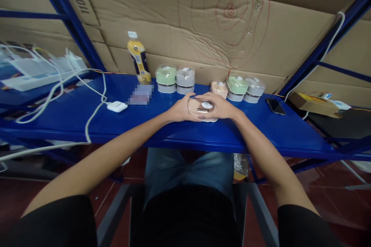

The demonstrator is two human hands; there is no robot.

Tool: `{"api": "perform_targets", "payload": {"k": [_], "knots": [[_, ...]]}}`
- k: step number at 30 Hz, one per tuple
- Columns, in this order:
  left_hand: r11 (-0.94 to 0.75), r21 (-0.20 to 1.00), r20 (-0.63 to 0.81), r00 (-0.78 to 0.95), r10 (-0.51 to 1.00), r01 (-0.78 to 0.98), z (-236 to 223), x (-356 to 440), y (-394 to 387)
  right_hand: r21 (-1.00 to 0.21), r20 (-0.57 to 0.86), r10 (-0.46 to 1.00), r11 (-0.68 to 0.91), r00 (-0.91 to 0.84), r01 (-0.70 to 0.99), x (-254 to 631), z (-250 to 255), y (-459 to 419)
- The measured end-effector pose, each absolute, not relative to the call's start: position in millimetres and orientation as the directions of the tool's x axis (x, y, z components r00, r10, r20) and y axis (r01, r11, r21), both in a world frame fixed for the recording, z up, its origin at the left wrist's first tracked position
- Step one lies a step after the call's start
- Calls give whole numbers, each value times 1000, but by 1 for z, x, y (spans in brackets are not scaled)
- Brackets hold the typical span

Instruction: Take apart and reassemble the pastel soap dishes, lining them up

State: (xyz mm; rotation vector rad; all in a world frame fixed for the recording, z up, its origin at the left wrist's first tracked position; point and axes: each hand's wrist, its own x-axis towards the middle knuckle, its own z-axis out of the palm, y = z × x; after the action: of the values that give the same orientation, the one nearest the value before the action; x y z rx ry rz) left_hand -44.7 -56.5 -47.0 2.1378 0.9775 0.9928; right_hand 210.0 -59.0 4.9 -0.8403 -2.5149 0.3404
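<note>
Between my two hands, near the front of the blue table, is a small peach-coloured box (193,107) with a clear cover and a round white label. My left hand (182,109) wraps its left side, and my right hand (222,107) wraps its right side with the fingers over the top. A white edge shows beneath the box; most of its sides are hidden by my hands. Just behind my right hand stands a similar peach box (218,89), next to a stacked pair with a green box (237,84) on top and a stack of grey boxes (254,88).
Further left stand another green-topped stack (166,76) and a grey stack (185,79). A yellow drink bottle (139,60), a white earphone case (117,106) and white cables (94,112) are on the left. A phone (275,106) lies right; cardboard (179,19) backs the blue table (185,137).
</note>
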Motion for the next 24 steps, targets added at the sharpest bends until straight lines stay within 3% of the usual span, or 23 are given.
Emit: {"api": "perform_targets", "payload": {"k": [8,11,14,19,24], "knots": [[-553,715,353,462,813,428,-48,-48,-61,-408,298,691,716,-658,567,214,-7,-57],[-550,683,353,443,824,481,-48,-52,-60,-376,290,683,726,-671,576,226,-5,-65],[-539,640,384,380,842,548,-51,-53,-56,-292,218,770,638,-600,712,236,3,-82],[-559,436,491,335,805,706,-51,-53,-55,-48,138,927,357,-348,933,216,15,-97],[-553,211,623,325,712,806,-21,-53,-40,59,161,944,282,-288,958,179,20,-63]]}}
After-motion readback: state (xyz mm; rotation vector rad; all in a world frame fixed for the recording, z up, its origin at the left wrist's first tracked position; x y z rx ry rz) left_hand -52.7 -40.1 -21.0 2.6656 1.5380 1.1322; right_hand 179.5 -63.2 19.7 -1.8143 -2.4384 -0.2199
